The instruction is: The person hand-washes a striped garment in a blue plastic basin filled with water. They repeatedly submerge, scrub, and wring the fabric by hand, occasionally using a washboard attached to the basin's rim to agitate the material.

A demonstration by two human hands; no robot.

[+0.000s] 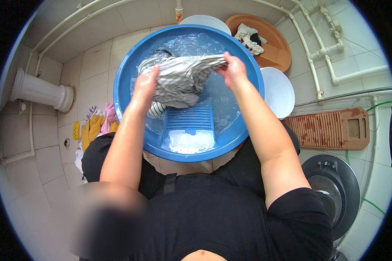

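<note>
Gripping grey-white cloth (178,78) w/ both hands (234,72), L fingers mostly hidden.

Floor (91,69) laid in pale tile; far wall (139,16) tiled likewise. White pipes (361,75) fixed along right wall (370,35); white pedestal (43,90) placed at left.

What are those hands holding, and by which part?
A grey striped cloth: the left hand grips its left edge, the right hand its upper right end.

Left fisheye of head-worn pair; looks steeply down past black shirt (204,213) onto blue basin (191,157), near.
</note>
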